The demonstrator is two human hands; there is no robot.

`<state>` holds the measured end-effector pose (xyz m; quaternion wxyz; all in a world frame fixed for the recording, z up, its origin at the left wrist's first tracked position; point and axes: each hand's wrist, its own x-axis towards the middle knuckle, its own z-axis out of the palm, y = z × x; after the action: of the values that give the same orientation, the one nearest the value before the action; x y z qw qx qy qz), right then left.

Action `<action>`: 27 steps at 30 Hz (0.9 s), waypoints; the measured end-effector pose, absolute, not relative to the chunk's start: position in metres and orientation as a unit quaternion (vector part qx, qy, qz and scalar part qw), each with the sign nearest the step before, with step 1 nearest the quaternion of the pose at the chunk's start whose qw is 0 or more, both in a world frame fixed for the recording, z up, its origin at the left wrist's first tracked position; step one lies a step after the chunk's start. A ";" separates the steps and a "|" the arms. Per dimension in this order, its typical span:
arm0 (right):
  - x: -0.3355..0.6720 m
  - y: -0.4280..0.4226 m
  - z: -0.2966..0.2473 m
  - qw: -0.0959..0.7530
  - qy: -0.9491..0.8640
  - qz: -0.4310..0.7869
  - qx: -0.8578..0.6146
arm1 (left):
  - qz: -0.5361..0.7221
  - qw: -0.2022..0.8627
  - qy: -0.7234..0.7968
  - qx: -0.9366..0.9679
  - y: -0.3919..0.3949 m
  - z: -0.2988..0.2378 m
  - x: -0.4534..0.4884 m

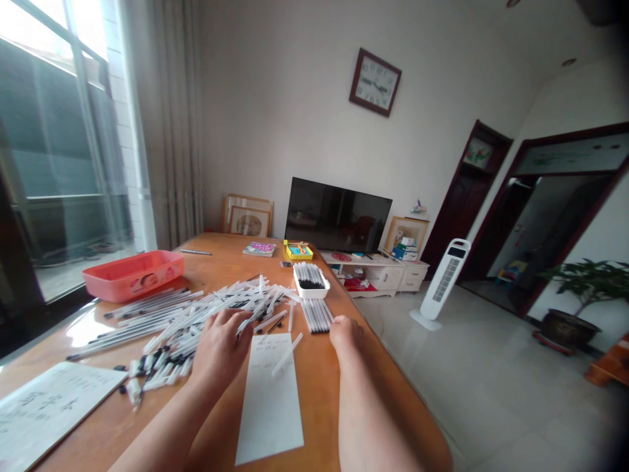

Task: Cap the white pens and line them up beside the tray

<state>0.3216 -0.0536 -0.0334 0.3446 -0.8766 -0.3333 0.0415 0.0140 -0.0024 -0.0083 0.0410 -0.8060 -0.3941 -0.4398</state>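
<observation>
My left hand reaches over the near edge of a pile of loose pen parts: clear barrels, dark refills and caps. Its fingers are bent and a little apart, close to some dark pieces. At the table's right side my right hand is closed beside the lower end of a row of pens; whatever its fingers hold is hidden. Behind that row stands a white tray of upright-leaning pens with black ends. Between my forearms lies a white paper sheet, with one clear pen barrel across it.
A red plastic basket stands at the left, by several long pens or refills. A notebook lies front left. Farther back are a yellow box, a booklet and a pen. The table's right edge borders my right arm.
</observation>
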 end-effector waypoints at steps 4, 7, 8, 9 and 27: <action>0.320 -0.054 -0.034 0.350 -0.345 0.047 -0.869 | -0.438 0.032 -0.396 -0.807 0.000 -0.011 0.014; 0.320 -0.053 -0.034 0.350 -0.348 0.052 -0.868 | -0.438 0.037 -0.397 -0.806 0.001 -0.012 0.014; 0.320 -0.053 -0.034 0.348 -0.350 0.053 -0.868 | -0.439 0.038 -0.396 -0.805 0.000 -0.011 0.014; 0.319 -0.052 -0.033 0.346 -0.351 0.053 -0.868 | -0.441 0.039 -0.396 -0.805 0.000 -0.011 0.014; 0.302 -0.055 -0.011 0.322 -0.387 0.053 -0.862 | -0.431 -0.052 -0.477 -0.764 0.007 -0.015 0.009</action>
<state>0.3018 -0.0550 -0.0108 0.3220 -0.8623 -0.3872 0.0533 0.0088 0.0072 -0.0154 -0.0523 -0.7642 -0.4768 -0.4313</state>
